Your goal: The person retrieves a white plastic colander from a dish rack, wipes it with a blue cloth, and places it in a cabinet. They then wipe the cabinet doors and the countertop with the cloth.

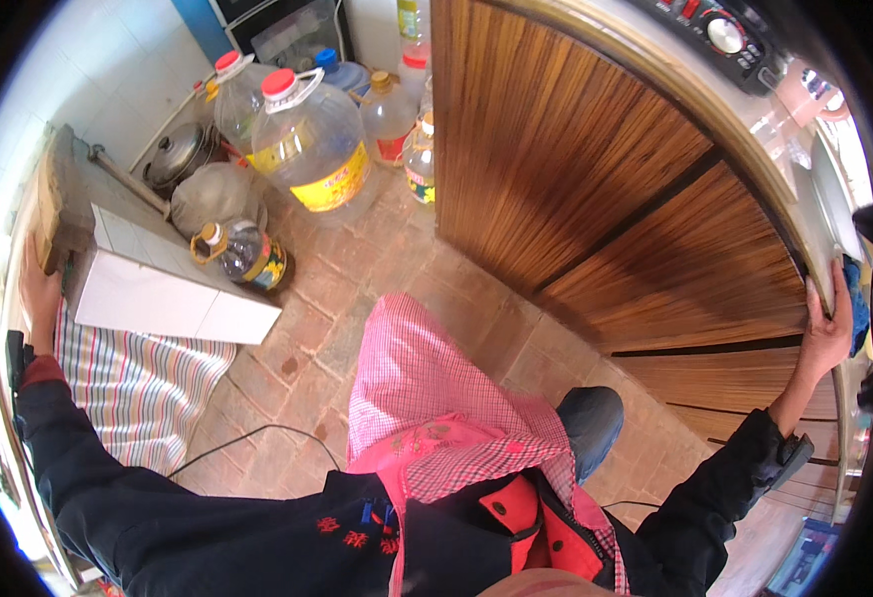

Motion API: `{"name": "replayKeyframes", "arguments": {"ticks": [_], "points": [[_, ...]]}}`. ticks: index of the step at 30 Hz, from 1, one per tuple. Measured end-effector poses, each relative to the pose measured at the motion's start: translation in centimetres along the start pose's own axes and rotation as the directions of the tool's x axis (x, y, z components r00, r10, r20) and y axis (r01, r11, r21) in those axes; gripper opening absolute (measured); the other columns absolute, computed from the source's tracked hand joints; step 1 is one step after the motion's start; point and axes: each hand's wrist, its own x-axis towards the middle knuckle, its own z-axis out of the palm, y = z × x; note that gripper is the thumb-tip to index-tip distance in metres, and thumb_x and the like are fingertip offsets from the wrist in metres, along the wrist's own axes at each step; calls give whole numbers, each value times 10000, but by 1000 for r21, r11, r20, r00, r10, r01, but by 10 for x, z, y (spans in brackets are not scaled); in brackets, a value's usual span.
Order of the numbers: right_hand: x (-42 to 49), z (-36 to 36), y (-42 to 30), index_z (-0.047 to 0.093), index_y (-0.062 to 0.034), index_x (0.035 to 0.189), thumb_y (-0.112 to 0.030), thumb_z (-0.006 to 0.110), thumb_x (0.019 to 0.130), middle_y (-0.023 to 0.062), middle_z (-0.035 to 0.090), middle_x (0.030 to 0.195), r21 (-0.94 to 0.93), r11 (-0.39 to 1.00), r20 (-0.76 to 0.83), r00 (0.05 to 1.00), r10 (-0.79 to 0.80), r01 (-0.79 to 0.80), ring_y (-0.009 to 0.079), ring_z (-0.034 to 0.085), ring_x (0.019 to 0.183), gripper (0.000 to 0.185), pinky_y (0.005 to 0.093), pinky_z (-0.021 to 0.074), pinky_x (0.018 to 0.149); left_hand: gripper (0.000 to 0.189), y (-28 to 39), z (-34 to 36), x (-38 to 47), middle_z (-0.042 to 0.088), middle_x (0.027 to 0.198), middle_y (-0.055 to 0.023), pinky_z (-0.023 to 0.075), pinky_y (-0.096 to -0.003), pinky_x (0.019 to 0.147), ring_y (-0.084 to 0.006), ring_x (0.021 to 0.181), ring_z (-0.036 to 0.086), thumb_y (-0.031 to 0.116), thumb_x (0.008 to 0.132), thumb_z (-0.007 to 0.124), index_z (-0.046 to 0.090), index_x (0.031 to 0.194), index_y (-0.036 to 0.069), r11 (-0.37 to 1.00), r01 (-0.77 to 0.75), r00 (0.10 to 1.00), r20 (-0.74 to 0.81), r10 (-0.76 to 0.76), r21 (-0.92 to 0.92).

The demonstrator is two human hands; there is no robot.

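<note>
My left hand point(41, 295) is at the far left, against a worn wooden block point(63, 201) on a white-tiled ledge point(160, 291). Glare and the picture's rim hide most of its fingers, so I cannot tell whether it holds anything. On the far right, my right hand point(831, 324) lies at the countertop edge point(821, 269), two digits spread and pointing away from me. A blue cloth point(860, 306) shows right beside its palm; whether the hand grips it is unclear.
Large plastic bottles point(309, 142) and a lidded metal pot point(179, 153) stand on the brick floor point(309, 321). A smaller oil bottle point(246, 254) is beside the ledge. Wood-grain cabinet doors point(556, 134) line the right. A striped cloth point(138, 388) hangs left; a black cable point(257, 431) crosses below.
</note>
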Motion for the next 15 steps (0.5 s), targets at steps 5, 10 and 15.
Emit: {"name": "replayKeyframes", "arguments": {"ticks": [5,10,15], "points": [[5,0,3,611,-24,1291,-82,697,882,80,653,1268,119,993,36,999,-7,3,173,585,1181,422,275,405,1029,778,-4,0,-1,456,1457,-167,400,-393,1061,-343,1304,476,134,820,665,306,1509,99,998,-30,1000,-5,30,49],[-2,-2,6,622,-49,1289,-93,674,902,77,662,1251,-1,999,17,999,-44,44,162,613,1135,392,283,460,982,777,-10,0,-3,472,1445,-163,409,-396,1051,-344,1291,486,116,816,661,311,1510,118,1000,-28,1000,2,28,-14],[-7,-8,8,627,-41,1283,-24,671,878,89,665,1242,-26,1000,13,1000,-4,4,181,623,1107,407,295,475,970,801,-10,-3,-8,485,1433,-161,418,-397,1040,-356,1268,503,50,794,662,311,1511,124,999,-41,999,-15,41,-16]]}}
